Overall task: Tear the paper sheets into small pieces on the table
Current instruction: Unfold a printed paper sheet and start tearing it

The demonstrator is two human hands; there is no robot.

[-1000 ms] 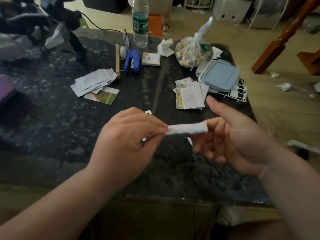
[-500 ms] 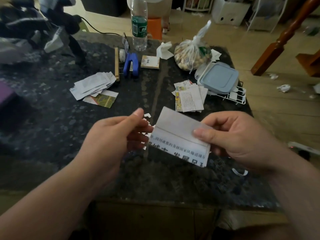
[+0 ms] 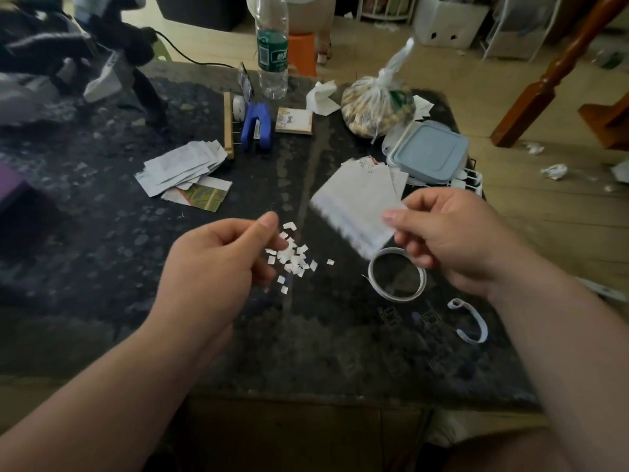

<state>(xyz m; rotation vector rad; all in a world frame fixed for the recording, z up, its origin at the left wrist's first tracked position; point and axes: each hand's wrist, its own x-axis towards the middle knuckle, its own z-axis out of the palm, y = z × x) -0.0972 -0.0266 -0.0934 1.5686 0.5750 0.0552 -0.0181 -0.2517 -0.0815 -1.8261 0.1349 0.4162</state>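
Head: blurry sheet point(image 3: 354, 202), rt hand point(image 3: 452, 240)

In front of the bottle point(image 3: 271, 59), whose cap the top edge cuts off, the paper sheet point(image 3: 354, 206) is blurred, its print unreadable, hiding most of a paper stack point(image 3: 399, 180). Whether the left hand point(image 3: 218, 267) holds anything is unclear.

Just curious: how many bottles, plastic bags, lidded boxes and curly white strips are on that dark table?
Bottle: 1
Plastic bag: 1
Lidded box: 1
Curly white strips: 2, a closed ring and an open curl
Total: 5
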